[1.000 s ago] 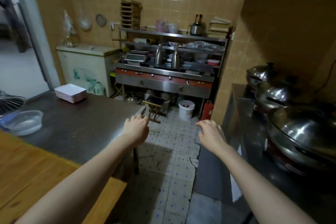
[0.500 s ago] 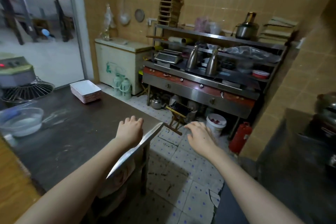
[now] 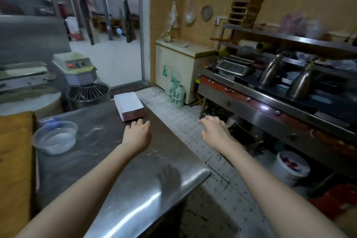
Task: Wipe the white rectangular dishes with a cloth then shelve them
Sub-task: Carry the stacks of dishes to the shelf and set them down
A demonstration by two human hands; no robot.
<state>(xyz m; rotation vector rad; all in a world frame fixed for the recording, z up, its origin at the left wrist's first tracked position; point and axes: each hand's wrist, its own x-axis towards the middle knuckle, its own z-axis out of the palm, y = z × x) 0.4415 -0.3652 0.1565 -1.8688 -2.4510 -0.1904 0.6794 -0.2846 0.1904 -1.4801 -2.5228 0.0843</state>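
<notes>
Dishes (image 3: 129, 106) sit stacked at the far edge of the steel table (image 3: 119, 160), just beyond my left hand (image 3: 136, 135). Both hands hold nothing, fingers relaxed; my right hand (image 3: 214, 131) hangs over the floor.

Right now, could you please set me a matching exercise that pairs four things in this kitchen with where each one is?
Things:
1. stack of white dishes
2. clear bowl
3. white bucket
4. right hand

Places:
a. on the tiled floor by the steel counter
b. in the air, right of the steel table
c. at the steel table's far end
d. on the steel table beside the wooden board

Pairs: 1-c, 2-d, 3-a, 4-b
</notes>
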